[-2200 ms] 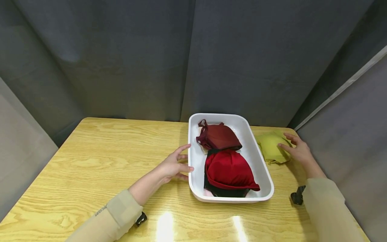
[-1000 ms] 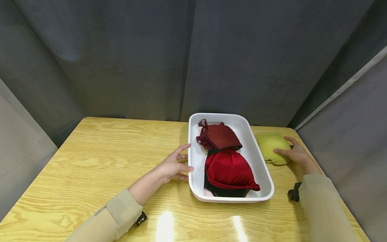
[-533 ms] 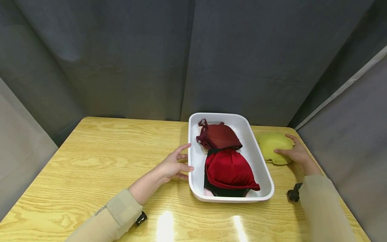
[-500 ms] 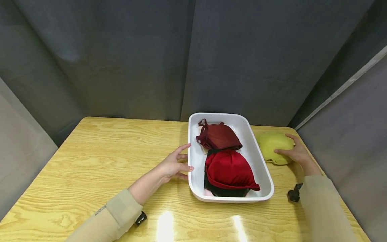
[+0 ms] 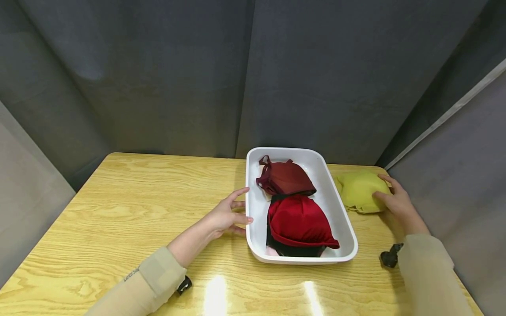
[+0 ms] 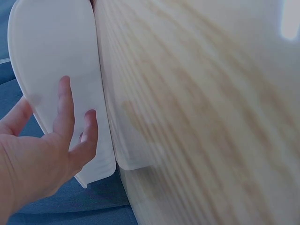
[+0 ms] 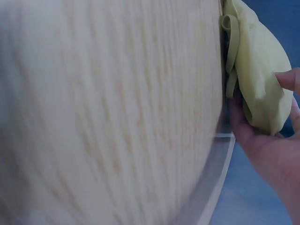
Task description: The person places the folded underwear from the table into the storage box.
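Note:
My left hand (image 5: pixel 227 216) is at the near-left side of a white plastic tub (image 5: pixel 253 254), fingers spread against its outer wall and fingertips right at the rim. In the left wrist view the fingers (image 6: pixel 65 103) reach along that wall. To the right of the tub lies a folded yellow-green bra (image 5: pixel 357 191). My right hand (image 5: pixel 397 204) holds its right end; in the right wrist view the thumb rests on top and the fingers go underneath, partly hidden. A thin strap loop (image 7: pixel 229 51) hangs at the bra's edge.
Inside the tub are a dark maroon bra (image 5: pixel 286 177) with straps and a bright red bra (image 5: pixel 300 221) over a black one (image 5: pixel 300 251). The wooden table (image 5: pixel 158 210) extends left. Grey curtains (image 5: pixel 178 79) stand behind and at the right.
The right hand first moved left onto the yellow-green bra, which bulged up round, then shifted back right; the bra now looks flatter and extends further right. The left hand and tub stay in place.

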The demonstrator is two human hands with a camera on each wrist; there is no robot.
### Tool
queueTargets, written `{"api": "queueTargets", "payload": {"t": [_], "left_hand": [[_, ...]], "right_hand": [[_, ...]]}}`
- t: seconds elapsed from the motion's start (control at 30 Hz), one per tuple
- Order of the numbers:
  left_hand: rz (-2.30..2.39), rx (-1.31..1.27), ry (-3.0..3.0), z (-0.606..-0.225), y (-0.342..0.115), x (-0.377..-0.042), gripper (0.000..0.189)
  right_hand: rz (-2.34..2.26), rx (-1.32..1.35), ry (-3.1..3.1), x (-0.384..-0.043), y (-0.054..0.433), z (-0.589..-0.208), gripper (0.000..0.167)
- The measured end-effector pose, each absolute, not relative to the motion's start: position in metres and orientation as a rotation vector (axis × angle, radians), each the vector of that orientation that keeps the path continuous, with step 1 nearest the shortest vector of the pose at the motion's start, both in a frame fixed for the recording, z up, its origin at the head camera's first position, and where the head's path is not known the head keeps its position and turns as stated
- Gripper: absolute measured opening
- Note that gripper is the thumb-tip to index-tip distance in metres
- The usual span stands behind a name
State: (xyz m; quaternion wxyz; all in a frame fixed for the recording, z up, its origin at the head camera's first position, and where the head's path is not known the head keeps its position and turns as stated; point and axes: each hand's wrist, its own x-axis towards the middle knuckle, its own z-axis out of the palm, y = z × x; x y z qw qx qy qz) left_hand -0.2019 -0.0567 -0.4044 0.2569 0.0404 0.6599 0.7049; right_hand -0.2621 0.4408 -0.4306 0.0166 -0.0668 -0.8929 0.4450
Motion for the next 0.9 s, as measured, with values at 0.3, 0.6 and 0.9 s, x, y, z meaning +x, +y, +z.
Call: {"api": "queueTargets", "payload": {"t": [0.3,0.6,0.9], "left_hand": [[1.912,0.111,1.787,-0.402,-0.056,-0.201,0.084],[1.922,0.111,1.775,-0.402,-0.055,-0.2,0.085],[1.921,0.106,1.781,-0.403,-0.055,-0.201,0.085]], "right_hand": [[1.481,-0.278,-2.641,-0.256,0.441,-0.433,0.07],[1.829,-0.278,-2.412,-0.25,0.436,-0.42,0.072],[1.997,-0.298,-2.256,-0.236,0.429,-0.399,0.072]]}}
